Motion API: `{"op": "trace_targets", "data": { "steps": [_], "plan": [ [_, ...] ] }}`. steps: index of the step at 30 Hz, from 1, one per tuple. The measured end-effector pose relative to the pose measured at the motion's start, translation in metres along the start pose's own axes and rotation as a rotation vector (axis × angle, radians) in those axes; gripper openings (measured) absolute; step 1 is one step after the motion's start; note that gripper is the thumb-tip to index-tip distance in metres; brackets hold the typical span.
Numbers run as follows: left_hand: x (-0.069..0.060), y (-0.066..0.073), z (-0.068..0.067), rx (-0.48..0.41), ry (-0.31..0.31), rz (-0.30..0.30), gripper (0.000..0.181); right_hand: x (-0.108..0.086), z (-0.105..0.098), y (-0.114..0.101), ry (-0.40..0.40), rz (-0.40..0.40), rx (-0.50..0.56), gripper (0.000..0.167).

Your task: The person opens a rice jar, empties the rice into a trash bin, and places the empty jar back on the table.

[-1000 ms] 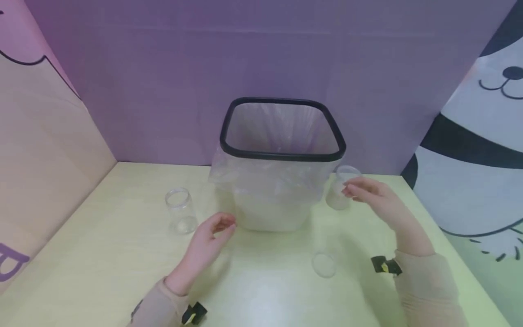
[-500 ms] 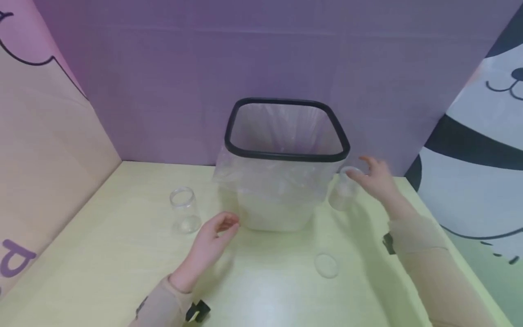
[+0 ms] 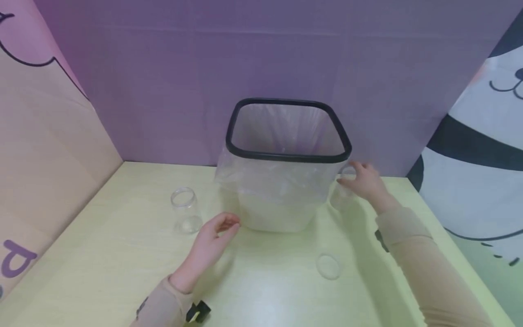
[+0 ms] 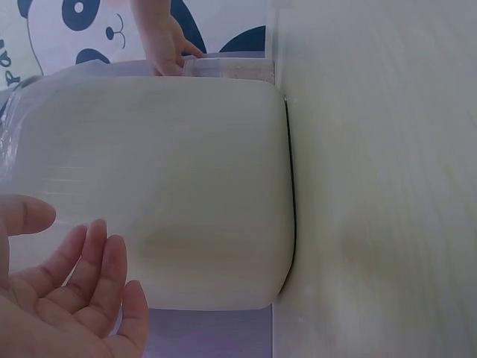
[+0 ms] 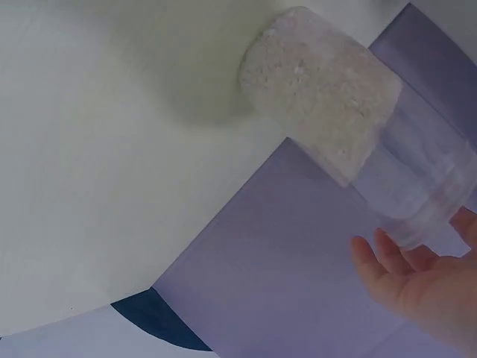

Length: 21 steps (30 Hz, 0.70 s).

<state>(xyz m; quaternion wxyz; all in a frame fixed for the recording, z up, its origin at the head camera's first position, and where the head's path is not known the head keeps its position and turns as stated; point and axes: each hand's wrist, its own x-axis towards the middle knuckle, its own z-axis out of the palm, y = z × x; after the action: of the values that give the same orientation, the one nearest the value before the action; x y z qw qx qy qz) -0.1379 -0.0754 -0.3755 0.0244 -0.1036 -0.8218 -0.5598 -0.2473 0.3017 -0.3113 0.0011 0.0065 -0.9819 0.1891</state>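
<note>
A clear jar (image 5: 417, 164) with pale grainy contents in its lower part stands at the right of the bin. My right hand (image 3: 365, 184) grips this jar near its open rim, thumb on the near side and fingers behind. Part of the jar is hidden by the hand. My left hand (image 3: 214, 234) hovers before the bin's lower left corner, fingers loosely bent and holding nothing. The bin (image 3: 278, 213) is whitish, with a black rim and a clear plastic liner folded over it. An uncapped, see-through jar (image 3: 185, 211) stands left of the bin.
A clear, round lid or ring (image 3: 328, 266) lies flat on the pale table (image 3: 261, 290), right of centre. A purple backdrop (image 3: 171, 91) rises behind the bin. A panda-print panel (image 3: 482, 181) flanks the right side.
My right hand opened wide beside the jar, then closed in around its rim. The left hand has stayed nearly in place. The head view has shifted slightly.
</note>
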Motion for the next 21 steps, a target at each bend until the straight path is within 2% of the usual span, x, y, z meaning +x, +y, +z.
{"op": "trace_targets", "data": {
  "steps": [6,14,21],
  "plan": [
    [0.0,0.001,0.0,0.004,-0.005,0.013,0.019,-0.002,0.004,0.003,-0.008,0.006,-0.017,0.067],
    [0.0,0.001,-0.002,0.009,-0.007,0.006,0.019,-0.001,0.01,0.012,0.072,-0.043,0.004,0.064],
    [0.0,0.0,-0.003,0.005,-0.001,0.0,0.018,-0.003,0.012,0.018,0.152,-0.125,0.042,0.06]
  ]
}}
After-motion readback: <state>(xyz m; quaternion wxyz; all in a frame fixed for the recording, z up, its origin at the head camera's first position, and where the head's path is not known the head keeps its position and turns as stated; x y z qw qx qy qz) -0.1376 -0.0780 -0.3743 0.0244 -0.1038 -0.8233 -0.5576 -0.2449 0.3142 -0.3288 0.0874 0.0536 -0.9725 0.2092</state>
